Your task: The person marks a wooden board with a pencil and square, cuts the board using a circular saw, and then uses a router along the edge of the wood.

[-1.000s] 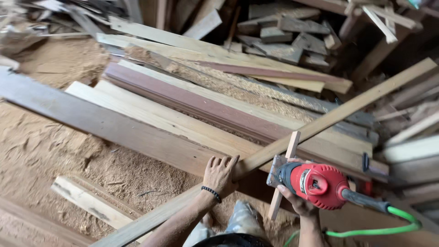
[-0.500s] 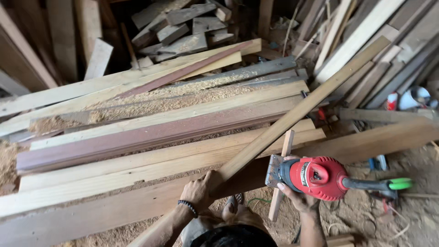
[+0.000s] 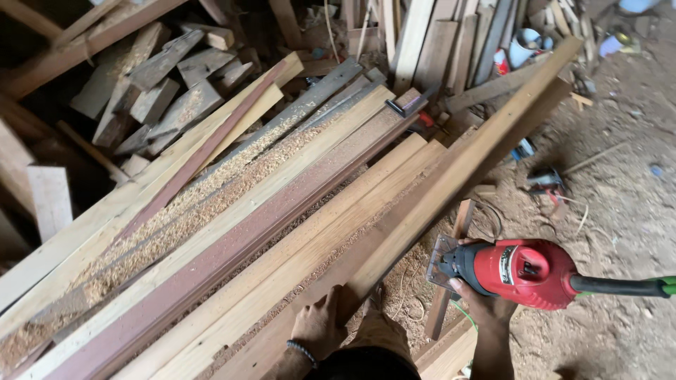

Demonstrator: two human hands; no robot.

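Hands first: your left hand (image 3: 320, 325) lay flat, fingers spread, on the near end of the long plank (image 3: 451, 179), which ran off toward 1 o'clock. Your right hand (image 3: 486, 304) gripped the red power tool (image 3: 517, 271) at 3 o'clock, base plate beside a thin wooden strip (image 3: 451, 271). Best practice here: keep palm pressure down and fingers clear of the tool's path. Sawdust-covered boards (image 3: 232, 190) lay stacked at 11 o'clock.
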